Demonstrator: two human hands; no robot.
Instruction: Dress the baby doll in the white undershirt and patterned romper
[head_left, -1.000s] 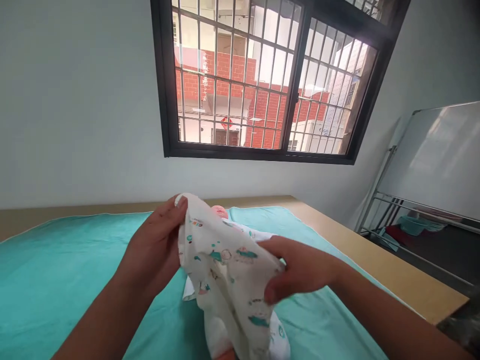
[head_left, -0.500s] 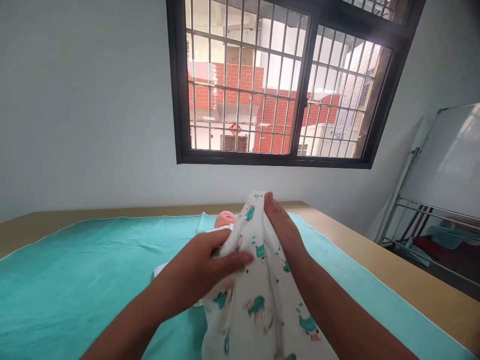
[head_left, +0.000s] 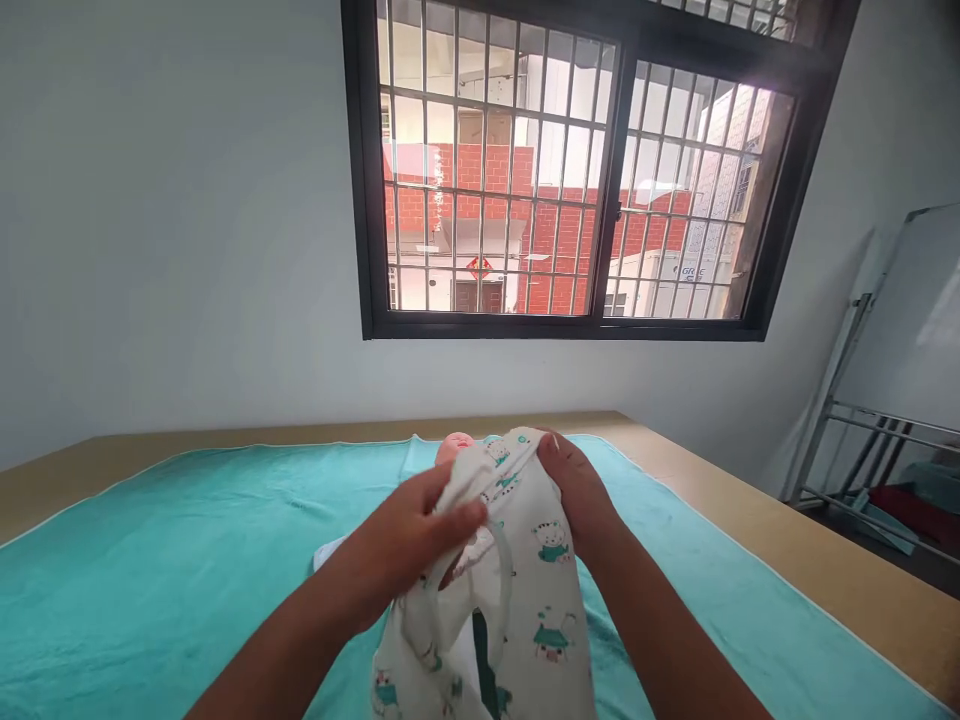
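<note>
Between my hands hangs a pair of white baby pants (head_left: 551,580) with teal bear prints; a bound opening and a gap between two legs face me. My left hand (head_left: 412,535) is closed on the left edge of the cloth, thumb in front and some fingers hidden behind it. My right hand (head_left: 577,490) grips the upper right edge, its fingertips partly hidden. Behind the cloth, a baby doll (head_left: 454,447) lies on the teal sheet, only its head showing clearly. A bit of white cloth (head_left: 328,552) shows left of my left wrist.
The teal sheet (head_left: 187,560) covers most of the tan table (head_left: 720,515). A wall with a barred window (head_left: 495,200) stands behind the table. To the right is a whiteboard on a metal stand (head_left: 840,370), with folded cloths on its lower rack.
The pants have come down a little and turned, so their opening and leg gap now show. My right hand has lowered and its fingers have curled onto the edge.
</note>
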